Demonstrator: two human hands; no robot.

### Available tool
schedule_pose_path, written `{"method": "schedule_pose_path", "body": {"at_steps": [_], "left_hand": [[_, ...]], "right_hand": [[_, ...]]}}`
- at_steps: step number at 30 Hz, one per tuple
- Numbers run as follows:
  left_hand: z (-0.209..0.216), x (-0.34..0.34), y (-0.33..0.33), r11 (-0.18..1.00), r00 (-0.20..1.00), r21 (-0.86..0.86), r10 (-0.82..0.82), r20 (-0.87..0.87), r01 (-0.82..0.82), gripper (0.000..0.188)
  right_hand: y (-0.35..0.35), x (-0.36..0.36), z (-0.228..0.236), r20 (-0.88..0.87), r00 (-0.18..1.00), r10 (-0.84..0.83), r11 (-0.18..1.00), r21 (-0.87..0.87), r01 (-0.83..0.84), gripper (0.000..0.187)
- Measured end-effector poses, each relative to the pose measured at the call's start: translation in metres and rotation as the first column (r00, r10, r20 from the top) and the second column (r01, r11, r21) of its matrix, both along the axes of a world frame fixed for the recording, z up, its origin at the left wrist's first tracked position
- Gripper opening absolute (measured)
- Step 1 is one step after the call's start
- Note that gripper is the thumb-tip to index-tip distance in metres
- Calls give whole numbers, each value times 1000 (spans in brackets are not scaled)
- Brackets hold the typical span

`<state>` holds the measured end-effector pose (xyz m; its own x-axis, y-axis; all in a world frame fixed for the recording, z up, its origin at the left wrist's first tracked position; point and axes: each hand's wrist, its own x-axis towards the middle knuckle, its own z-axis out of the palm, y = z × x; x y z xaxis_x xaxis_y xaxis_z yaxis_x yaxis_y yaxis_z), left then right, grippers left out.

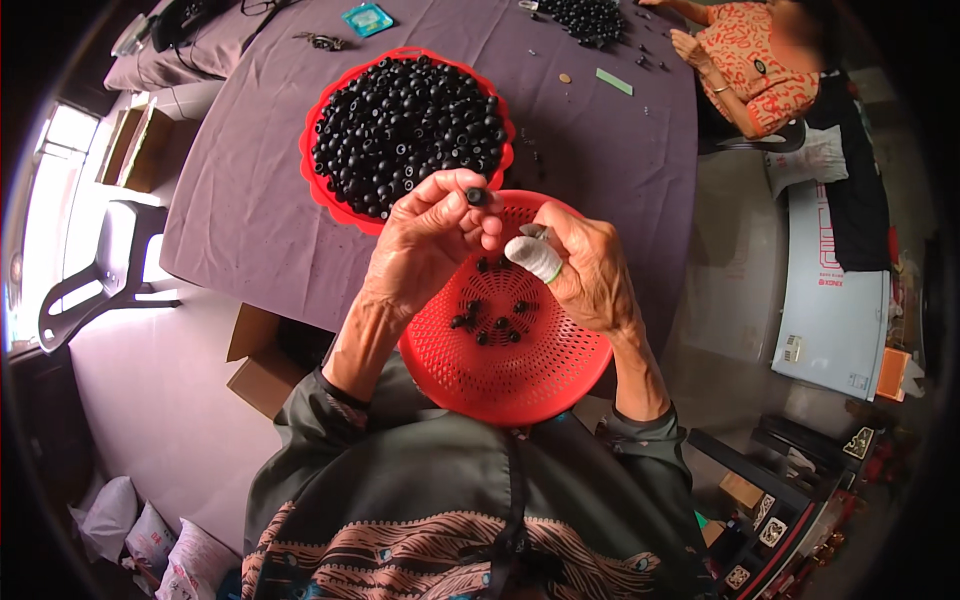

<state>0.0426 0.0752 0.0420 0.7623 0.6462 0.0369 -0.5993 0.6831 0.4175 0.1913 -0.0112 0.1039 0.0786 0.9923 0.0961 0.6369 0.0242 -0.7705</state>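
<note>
A small black bead point(476, 196) is pinched between the thumb and fingertips of the left hand point(425, 245), at the very top of that hand. Just beside it, to the right, the right hand point(580, 270) is held with its fingers curled around a small metal tool point(533, 232), whose tip is seen just above a forefinger wrapped in white tape point(533, 256); a green band is worn at that finger's base. Directly below both sets of fingers a red perforated basket point(560, 380) is placed, with a handful of black pieces point(490, 318) lying in it. Beyond the fingertips, touching the basket's far rim, a red bowl point(318, 190) heaped with black beads point(405, 125) is set on a purple tablecloth point(250, 210). Well beyond the right fingers, another person's hand point(690, 48) is seen near a further pile of beads point(585, 18).
</note>
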Motion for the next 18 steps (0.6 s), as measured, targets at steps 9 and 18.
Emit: {"method": "schedule_pose_path", "body": {"at_steps": [9,18], "left_hand": [[3,-1,-9,997,995,77,19,-98,-12,23],[12,-1,-20,997,986,76,-11,-166,24,19]], "right_hand": [[10,3,12,-1,1000,-24,1000,18,24,34],[11,3,1,102,994,-31,996,81,22,28]]}}
